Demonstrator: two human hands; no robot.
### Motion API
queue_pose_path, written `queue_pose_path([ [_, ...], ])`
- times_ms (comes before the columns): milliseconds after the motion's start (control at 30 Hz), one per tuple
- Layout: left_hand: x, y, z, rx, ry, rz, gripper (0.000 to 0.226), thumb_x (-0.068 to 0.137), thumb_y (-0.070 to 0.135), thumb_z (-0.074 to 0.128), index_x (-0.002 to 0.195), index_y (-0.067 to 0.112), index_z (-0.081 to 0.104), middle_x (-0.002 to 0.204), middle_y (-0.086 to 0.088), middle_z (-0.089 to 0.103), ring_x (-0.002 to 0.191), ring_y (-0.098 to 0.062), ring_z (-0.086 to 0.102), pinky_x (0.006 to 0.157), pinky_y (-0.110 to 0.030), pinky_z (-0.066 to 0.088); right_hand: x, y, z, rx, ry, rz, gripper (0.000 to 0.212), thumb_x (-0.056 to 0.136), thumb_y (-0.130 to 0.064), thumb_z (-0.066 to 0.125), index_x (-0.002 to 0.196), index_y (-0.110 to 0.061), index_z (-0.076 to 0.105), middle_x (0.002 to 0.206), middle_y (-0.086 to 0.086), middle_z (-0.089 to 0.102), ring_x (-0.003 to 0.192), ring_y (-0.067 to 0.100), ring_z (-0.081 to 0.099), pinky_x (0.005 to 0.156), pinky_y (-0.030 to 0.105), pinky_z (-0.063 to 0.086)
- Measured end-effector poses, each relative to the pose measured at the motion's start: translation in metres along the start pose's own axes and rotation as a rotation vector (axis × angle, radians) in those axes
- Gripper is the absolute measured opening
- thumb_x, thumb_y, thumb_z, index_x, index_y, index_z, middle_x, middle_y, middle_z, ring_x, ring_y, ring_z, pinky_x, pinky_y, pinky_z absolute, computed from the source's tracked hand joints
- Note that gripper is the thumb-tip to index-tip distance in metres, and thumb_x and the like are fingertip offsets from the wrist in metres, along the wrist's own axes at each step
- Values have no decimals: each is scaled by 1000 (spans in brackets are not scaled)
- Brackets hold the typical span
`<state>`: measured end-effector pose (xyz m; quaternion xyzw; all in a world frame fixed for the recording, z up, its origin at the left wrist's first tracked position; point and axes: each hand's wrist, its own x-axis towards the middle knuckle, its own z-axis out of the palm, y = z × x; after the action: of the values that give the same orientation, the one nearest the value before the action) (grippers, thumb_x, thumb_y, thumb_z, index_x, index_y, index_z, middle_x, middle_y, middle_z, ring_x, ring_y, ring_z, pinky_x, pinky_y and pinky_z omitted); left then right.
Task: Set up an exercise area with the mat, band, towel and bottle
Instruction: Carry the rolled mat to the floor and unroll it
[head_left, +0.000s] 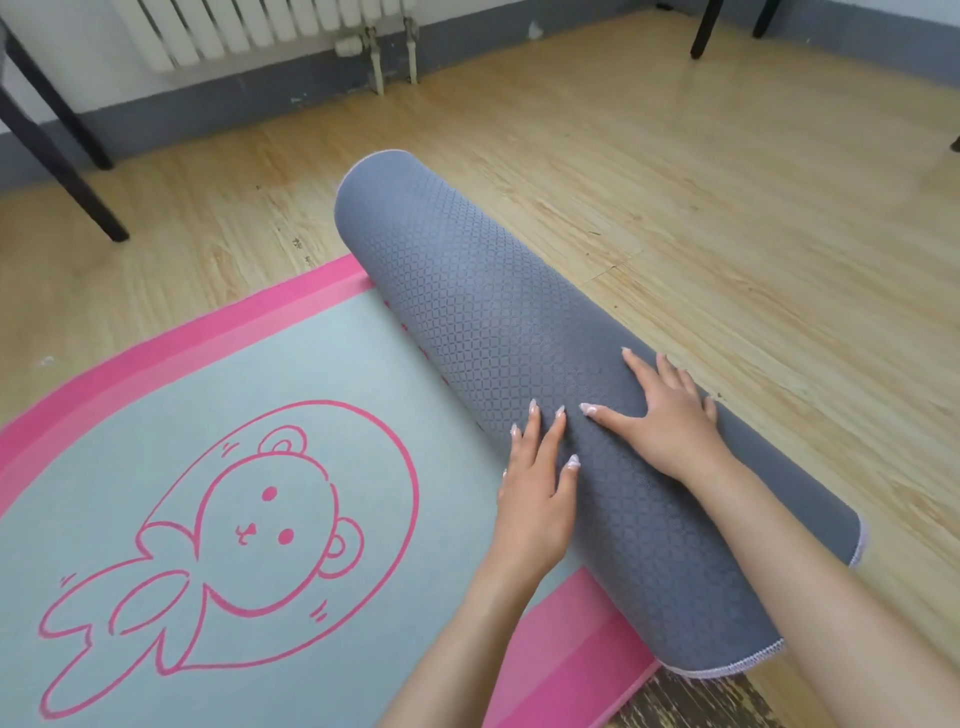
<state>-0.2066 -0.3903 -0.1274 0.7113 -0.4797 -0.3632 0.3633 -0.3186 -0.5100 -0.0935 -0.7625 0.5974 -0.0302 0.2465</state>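
The mat (457, 291) lies partly unrolled on the wooden floor. Its rolled part is a thick grey cylinder with a diamond texture, running from upper left to lower right. The flat part at the left is pale blue with a pink border and a pink cartoon bear drawing. My left hand (537, 493) presses flat against the near side of the roll with straight fingers. My right hand (667, 415) rests flat on top of the roll, fingers spread. No band, towel or bottle is in view.
Dark chair legs (67, 171) stand at the far left, and more dark legs (701, 31) at the top right. A white radiator (249, 26) with pipes hangs on the back wall. Wooden floor (727, 234) stretches to the right of the roll.
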Motion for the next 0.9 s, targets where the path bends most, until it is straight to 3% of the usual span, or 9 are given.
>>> queue_pose_path([
  [300, 32, 28, 22, 162, -69, 6, 51, 101, 33, 33, 147, 45, 15, 155, 23, -13, 144, -4, -16, 114, -55, -2, 20, 23, -16, 94, 96, 70, 96, 73, -75, 54, 149, -45, 4, 162, 2, 7, 149, 22, 6, 115, 55, 5],
  [600, 67, 41, 29, 296, -123, 72, 51, 102, 24, 27, 148, 41, 14, 156, 24, -7, 143, 2, -11, 112, -57, -7, 17, 40, -23, 33, 142, 31, 75, 83, -67, 49, 147, -48, 16, 162, 2, 5, 149, 21, 0, 118, 52, 2],
  [900, 106, 62, 56, 319, -140, 145, 48, 103, 26, 27, 149, 35, 20, 158, 18, -2, 144, -2, -10, 109, -56, -16, 10, 77, -25, 1, 146, 84, 69, 90, -57, 48, 149, -45, 15, 162, 0, 0, 149, 16, -5, 118, 44, -5],
])
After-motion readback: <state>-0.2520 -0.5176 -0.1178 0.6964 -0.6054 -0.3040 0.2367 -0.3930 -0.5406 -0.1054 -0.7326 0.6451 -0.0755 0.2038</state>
